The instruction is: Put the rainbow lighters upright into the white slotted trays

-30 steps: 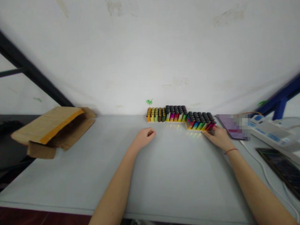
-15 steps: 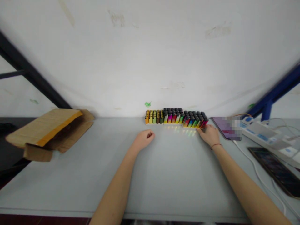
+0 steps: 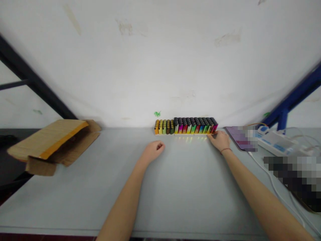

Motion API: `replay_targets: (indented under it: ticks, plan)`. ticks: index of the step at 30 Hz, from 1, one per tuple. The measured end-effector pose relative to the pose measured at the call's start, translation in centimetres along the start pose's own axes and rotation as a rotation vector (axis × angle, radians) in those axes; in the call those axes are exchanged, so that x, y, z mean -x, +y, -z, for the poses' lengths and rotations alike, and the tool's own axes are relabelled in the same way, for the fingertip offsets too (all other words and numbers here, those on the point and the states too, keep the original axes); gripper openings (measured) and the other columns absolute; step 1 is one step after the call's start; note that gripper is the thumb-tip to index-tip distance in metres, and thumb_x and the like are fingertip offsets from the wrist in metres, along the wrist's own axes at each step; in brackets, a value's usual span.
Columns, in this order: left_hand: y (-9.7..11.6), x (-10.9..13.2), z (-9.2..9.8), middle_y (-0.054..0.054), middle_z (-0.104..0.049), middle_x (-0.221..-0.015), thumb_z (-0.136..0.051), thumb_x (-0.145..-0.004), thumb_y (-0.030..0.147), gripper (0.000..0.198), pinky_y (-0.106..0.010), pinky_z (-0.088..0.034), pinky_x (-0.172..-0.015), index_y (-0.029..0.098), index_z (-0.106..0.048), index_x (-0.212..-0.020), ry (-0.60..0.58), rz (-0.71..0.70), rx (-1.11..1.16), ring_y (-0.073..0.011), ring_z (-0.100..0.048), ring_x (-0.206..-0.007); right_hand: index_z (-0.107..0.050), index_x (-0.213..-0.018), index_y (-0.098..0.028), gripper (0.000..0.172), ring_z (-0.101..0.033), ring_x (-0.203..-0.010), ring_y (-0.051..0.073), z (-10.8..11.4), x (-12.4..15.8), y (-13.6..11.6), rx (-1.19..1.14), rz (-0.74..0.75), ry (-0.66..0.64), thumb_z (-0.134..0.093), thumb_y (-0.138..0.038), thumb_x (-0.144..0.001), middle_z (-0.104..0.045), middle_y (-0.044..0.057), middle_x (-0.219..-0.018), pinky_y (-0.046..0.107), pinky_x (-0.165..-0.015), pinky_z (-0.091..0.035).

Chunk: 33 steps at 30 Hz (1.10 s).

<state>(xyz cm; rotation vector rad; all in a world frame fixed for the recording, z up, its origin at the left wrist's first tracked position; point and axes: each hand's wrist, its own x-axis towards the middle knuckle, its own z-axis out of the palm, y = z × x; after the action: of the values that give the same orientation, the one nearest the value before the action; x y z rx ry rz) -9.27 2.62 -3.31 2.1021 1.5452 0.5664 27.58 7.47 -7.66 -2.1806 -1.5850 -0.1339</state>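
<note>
Black-topped lighters (image 3: 196, 126) stand upright.
Right hand (image 3: 218, 140) touches their right end, grip unclear; left hand (image 3: 153, 150) is curled together.

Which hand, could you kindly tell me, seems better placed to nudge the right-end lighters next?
Probably the right hand: it rests at the near corner of the right-end lighters, while the left hand is curled, apart from them.

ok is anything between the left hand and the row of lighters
Nothing visible stands in the way: only tabletop shows between the left hand and the row of lighters. The right hand is at the row's right end, off that path.
</note>
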Motion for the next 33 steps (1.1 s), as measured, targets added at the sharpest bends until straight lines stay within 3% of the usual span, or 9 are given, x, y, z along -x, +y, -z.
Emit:
replay_targets:
  ticks: [5, 9, 12, 16, 19, 23, 26, 28, 33]
  plan:
    - [-0.3, -0.2, -0.5, -0.005, -0.070, -0.082, -0.047, -0.090, 0.029, 0.024, -0.030, -0.048, -0.075, 0.016, -0.067, -0.093, 0.066, -0.037, -0.031, -0.0181, -0.062, -0.076, -0.061, -0.102, -0.012, 0.043, -0.056, -0.097, 0.032, 0.2, 1.2, -0.3, -0.042, -0.019, 0.069, -0.056, -0.049, -0.083, -0.063, 0.017, -0.102, 0.042, -0.082, -0.043]
    - [0.4, -0.1, -1.8, -0.009, -0.070, -0.105, -0.052, -0.090, 0.027, 0.024, -0.039, -0.045, -0.096, 0.018, -0.070, -0.102, 0.160, -0.136, -0.192, -0.0237, -0.060, -0.104, -0.056, -0.104, -0.009, 0.037, -0.055, -0.094, 0.033, 0.6, 4.2, -1.6, -0.058, -0.002, 0.115, -0.049, -0.041, -0.086, -0.060, 0.020, -0.099, 0.045, -0.079, -0.045]
    - [1.4, 0.3, -3.0, -0.009, -0.064, -0.126, -0.054, -0.092, 0.035, 0.032, -0.044, -0.041, -0.103, 0.024, -0.067, -0.119, 0.141, -0.186, -0.281, -0.0264, -0.053, -0.123, -0.058, -0.102, -0.013, 0.029, -0.056, -0.102, 0.030, 0.9, 6.8, -3.9, -0.115, 0.215, 0.059, -0.054, -0.036, -0.085, -0.062, 0.017, -0.104, 0.044, -0.091, -0.046]
    - [2.1, 0.5, -3.8, -0.008, -0.051, -0.149, -0.050, -0.095, 0.047, 0.045, -0.050, -0.030, -0.115, 0.028, -0.059, -0.134, 0.097, -0.192, -0.366, -0.0283, -0.040, -0.141, -0.060, -0.117, -0.014, 0.031, -0.051, -0.125, 0.029, 1.2, 8.9, -7.5, -0.258, 0.694, -0.093, -0.045, -0.031, -0.096, -0.060, 0.018, -0.130, 0.046, -0.107, -0.040]
    - [1.9, 0.4, -3.7, -0.008, -0.045, -0.154, -0.046, -0.096, 0.048, 0.047, -0.053, -0.027, -0.117, 0.028, -0.056, -0.138, 0.033, -0.161, -0.399, -0.0291, -0.036, -0.144, -0.057, -0.129, -0.013, 0.039, -0.050, -0.128, 0.030, 1.4, 9.1, -8.8, -0.244, 0.729, -0.169, -0.045, -0.033, -0.097, -0.059, 0.017, -0.136, 0.052, -0.109, -0.038]
    - [1.9, 0.4, -3.4, -0.008, -0.044, -0.155, -0.046, -0.096, 0.048, 0.049, -0.052, -0.027, -0.118, 0.027, -0.054, -0.140, 0.008, -0.153, -0.405, -0.0289, -0.035, -0.145, -0.059, -0.129, -0.014, 0.039, -0.049, -0.130, 0.031, 1.8, 9.2, -8.8, -0.240, 0.720, -0.181, -0.047, -0.032, -0.097, -0.058, 0.018, -0.137, 0.054, -0.110, -0.036]
    - [2.4, 0.7, -3.6, -0.012, -0.040, -0.157, -0.051, -0.093, 0.052, 0.061, -0.055, -0.026, -0.118, 0.024, -0.045, -0.147, 0.022, -0.158, -0.398, -0.0308, -0.033, -0.146, -0.060, -0.128, -0.016, 0.037, -0.048, -0.128, 0.030, 2.3, 10.0, -9.2, -0.327, 0.865, -0.193, -0.054, -0.034, -0.096, -0.060, 0.016, -0.134, 0.050, -0.108, -0.038]
    - [2.8, 0.9, -3.8, -0.012, -0.039, -0.157, -0.050, -0.093, 0.053, 0.065, -0.058, -0.024, -0.118, 0.024, -0.040, -0.150, 0.004, -0.174, -0.392, -0.0310, -0.032, -0.147, -0.063, -0.121, -0.018, 0.031, -0.053, -0.118, 0.026, 2.7, 10.6, -9.7, -0.397, 0.958, -0.238, -0.055, -0.035, -0.097, -0.063, 0.014, -0.125, 0.044, -0.102, -0.043]
    - [3.4, 1.0, -3.7, -0.011, -0.042, -0.156, -0.045, -0.096, 0.051, 0.055, -0.062, -0.020, -0.118, 0.025, -0.047, -0.145, -0.064, -0.182, -0.383, -0.0296, -0.032, -0.147, -0.067, -0.097, -0.019, 0.017, -0.054, -0.099, 0.023, 3.2, 11.0, -10.4, -0.422, 0.941, -0.299, -0.054, -0.031, -0.098, -0.066, 0.009, -0.101, 0.039, -0.087, -0.046]
